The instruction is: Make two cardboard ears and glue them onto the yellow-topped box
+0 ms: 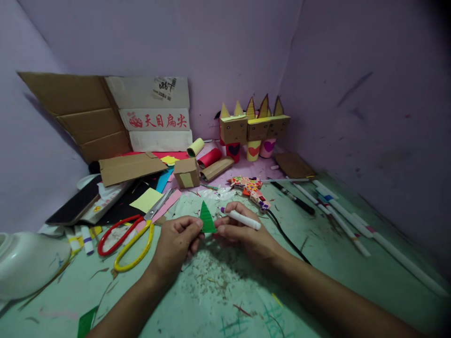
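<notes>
A small green triangle (206,219) of ridged card stands upright between my hands, point up. My left hand (180,236) pinches its lower left edge. My right hand (246,231) has a white marker (243,219) with a purple tip end resting across its fingers, the tip pointing left, and its fingertips are at the triangle's lower right corner. Scissors (143,225) with red and yellow handles lie left of my left hand. A patterned glue gun (251,188) rests behind my right hand.
Coloured paper (146,200), a small cardboard box (186,172) and rolled tubes (210,158) lie behind the hands. Box-headed figures (259,126) stand at the back. Markers (338,211) and a black pen (294,198) lie right; a white rounded object (33,265) is left.
</notes>
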A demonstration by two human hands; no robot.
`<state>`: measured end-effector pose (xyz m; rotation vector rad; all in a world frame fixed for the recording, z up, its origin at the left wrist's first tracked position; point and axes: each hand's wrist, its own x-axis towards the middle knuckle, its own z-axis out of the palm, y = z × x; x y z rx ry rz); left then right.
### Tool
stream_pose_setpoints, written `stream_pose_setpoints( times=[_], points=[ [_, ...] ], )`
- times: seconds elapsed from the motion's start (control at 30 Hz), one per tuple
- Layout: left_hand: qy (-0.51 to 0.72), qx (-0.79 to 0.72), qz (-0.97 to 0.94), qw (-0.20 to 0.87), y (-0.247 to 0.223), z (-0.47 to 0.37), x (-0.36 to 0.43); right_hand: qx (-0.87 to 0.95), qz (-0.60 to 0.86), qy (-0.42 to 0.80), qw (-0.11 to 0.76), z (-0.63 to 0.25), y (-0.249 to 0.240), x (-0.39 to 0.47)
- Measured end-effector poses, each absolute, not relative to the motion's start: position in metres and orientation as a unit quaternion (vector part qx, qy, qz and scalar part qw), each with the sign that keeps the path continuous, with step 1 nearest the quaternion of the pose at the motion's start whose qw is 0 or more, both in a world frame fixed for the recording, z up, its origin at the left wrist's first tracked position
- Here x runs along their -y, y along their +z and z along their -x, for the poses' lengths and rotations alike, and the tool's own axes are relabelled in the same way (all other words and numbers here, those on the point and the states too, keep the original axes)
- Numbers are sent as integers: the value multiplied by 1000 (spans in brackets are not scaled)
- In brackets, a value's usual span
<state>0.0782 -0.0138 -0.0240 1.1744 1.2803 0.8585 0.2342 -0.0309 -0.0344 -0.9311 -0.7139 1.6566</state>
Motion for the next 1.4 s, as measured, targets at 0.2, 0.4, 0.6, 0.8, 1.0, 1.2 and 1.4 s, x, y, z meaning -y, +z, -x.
stream_pose_setpoints(
  times=[0.2, 0.4, 0.6, 0.8, 1.0, 1.2, 1.4],
  points=[
    [367, -531, -512, 567, -28, -76, 15, 353, 356, 676, 540, -232, -40, 31],
    [342, -528, -612, 479, -21, -75, 16, 391, 391, 645, 527, -233, -37, 32],
    [322, -516, -648, 458, -19, -75, 18, 434, 399, 607, 532, -235, -39, 34],
    [323, -519, -639, 467, -23, -73, 17, 425, 366, 631, 536, -234, -42, 36],
    [322, -504, -661, 452, -26, -72, 16, 427, 379, 624, 533, -235, -44, 35],
    [342, -477, -688, 427, -31, -68, 14, 436, 381, 623, 526, -236, -44, 35],
    [341, -461, -706, 417, -28, -67, 16, 440, 390, 621, 518, -236, -42, 35]
  ],
)
